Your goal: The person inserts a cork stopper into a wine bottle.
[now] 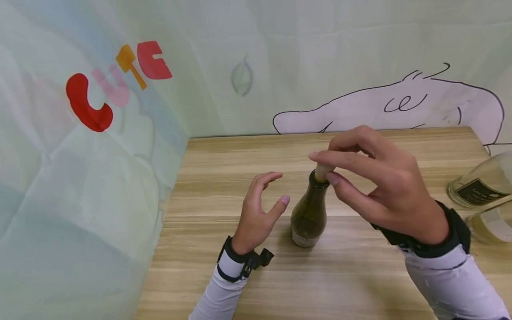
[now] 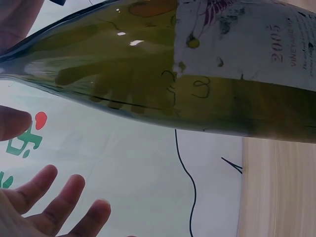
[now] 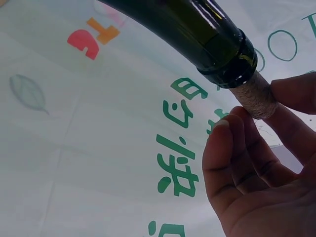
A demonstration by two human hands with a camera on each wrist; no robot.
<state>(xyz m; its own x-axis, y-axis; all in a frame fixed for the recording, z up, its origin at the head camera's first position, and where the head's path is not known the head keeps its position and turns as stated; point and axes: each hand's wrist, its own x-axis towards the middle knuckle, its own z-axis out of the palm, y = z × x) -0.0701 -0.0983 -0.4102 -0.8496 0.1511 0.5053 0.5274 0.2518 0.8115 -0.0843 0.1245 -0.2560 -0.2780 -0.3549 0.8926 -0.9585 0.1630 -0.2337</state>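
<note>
A dark green wine bottle [image 1: 309, 218] stands on the wooden table, its pale label [image 2: 237, 39] facing the left wrist camera. My right hand [image 1: 384, 180] pinches a tan cork [image 3: 255, 96] between thumb and fingers at the bottle's mouth. Much of the cork shows outside the rim; how deep its other end sits is hidden. Just left of the bottle, my left hand [image 1: 258, 215] is held with thumb and fingers spread apart, holding nothing. In the head view a gap separates it from the glass.
Two clear glass bottles, a dark-labelled bottle [image 1: 482, 189] and a pale-labelled bottle [image 1: 494, 224], lie or lean at the table's right side. A printed cloth [image 1: 224, 53] hangs behind and to the left of the table [image 1: 224, 160].
</note>
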